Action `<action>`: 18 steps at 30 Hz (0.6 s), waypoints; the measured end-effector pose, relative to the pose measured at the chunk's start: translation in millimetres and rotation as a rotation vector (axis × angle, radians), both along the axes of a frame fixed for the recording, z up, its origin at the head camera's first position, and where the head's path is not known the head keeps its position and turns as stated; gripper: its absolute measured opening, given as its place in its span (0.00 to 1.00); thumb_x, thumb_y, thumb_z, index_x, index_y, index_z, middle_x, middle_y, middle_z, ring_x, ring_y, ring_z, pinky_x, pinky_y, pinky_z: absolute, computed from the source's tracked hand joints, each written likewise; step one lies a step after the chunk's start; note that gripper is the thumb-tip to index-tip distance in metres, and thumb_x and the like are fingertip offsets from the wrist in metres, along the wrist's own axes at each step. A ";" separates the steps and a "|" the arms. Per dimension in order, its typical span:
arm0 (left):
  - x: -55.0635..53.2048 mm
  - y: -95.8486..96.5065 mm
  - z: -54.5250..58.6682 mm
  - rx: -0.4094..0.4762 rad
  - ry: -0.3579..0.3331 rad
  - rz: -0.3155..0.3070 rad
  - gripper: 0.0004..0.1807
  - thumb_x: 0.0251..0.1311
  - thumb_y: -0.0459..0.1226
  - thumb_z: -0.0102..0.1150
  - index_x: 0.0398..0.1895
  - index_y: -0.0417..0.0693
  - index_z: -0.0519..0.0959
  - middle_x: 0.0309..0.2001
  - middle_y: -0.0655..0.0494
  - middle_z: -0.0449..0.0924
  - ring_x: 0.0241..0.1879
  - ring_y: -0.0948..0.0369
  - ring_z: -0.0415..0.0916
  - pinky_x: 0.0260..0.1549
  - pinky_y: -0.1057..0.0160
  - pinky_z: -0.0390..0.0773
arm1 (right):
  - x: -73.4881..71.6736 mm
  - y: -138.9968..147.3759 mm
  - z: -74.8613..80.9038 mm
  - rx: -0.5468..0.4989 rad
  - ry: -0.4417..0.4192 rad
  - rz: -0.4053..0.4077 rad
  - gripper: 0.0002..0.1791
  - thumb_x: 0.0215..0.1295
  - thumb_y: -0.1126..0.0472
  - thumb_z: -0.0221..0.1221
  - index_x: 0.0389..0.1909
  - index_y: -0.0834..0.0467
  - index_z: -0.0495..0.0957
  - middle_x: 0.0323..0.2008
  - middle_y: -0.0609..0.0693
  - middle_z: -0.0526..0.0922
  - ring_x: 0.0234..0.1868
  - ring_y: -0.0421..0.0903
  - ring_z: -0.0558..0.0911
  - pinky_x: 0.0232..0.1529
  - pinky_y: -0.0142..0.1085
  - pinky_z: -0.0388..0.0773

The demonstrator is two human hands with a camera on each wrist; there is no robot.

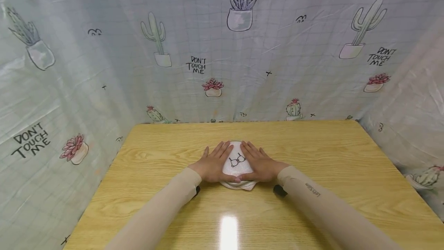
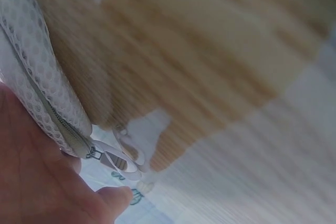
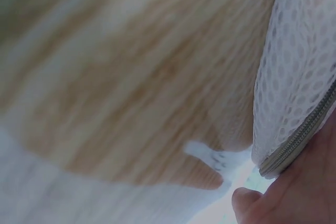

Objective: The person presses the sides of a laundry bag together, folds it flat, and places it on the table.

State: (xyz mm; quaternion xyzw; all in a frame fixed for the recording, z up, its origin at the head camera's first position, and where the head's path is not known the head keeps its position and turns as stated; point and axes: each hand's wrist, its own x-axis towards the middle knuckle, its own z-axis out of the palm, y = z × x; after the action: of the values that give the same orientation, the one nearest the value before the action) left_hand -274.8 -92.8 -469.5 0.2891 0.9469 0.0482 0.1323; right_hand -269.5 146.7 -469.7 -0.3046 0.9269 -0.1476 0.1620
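Observation:
A small white mesh laundry bag [image 1: 237,169], with a dark line drawing on top, lies at the middle of the wooden table. My left hand [image 1: 212,166] rests on its left side and my right hand [image 1: 262,166] on its right, fingers straight and pointing forward. Both thumbs meet over the near part of the bag. In the left wrist view, a zipper [image 2: 62,121] runs along the bag's edge to a pale looped pull [image 2: 122,165] near my hand. The right wrist view shows another stretch of zipper [image 3: 302,135] beside my palm.
The wooden table [image 1: 156,153] reaches back to a plastic curtain [image 1: 180,18] printed with potted cacti and lettering. The same curtain hangs along the left and right sides. A bright light reflection lies on the table's near part.

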 end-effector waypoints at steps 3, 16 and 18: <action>-0.2 -0.7 -1.6 -0.008 0.001 0.008 0.67 0.57 0.79 0.50 0.86 0.53 0.34 0.86 0.53 0.28 0.85 0.52 0.29 0.78 0.31 0.43 | 0.0 -2.4 0.5 0.009 0.002 0.001 0.62 0.70 0.28 0.53 0.84 0.61 0.30 0.85 0.57 0.29 0.85 0.58 0.31 0.81 0.63 0.39; 3.9 0.5 4.4 -0.029 -0.009 0.018 0.67 0.56 0.81 0.47 0.86 0.54 0.34 0.86 0.54 0.28 0.85 0.52 0.30 0.78 0.31 0.42 | 1.3 -4.3 -2.2 0.031 0.027 0.015 0.62 0.72 0.27 0.51 0.83 0.64 0.32 0.85 0.60 0.30 0.85 0.60 0.32 0.81 0.63 0.39; 3.8 1.8 5.4 -0.030 -0.006 0.010 0.67 0.56 0.80 0.47 0.86 0.53 0.35 0.86 0.53 0.29 0.85 0.51 0.31 0.78 0.31 0.43 | 1.2 -3.1 -3.4 0.027 0.033 0.013 0.62 0.72 0.27 0.51 0.83 0.65 0.32 0.85 0.61 0.31 0.85 0.61 0.33 0.81 0.64 0.40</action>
State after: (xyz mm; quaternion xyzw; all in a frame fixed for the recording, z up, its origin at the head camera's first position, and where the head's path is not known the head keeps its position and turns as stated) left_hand -271.0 -91.0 -464.1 0.2820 0.9486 0.0354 0.1391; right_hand -268.3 143.6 -473.1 -0.3109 0.9294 -0.1289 0.1517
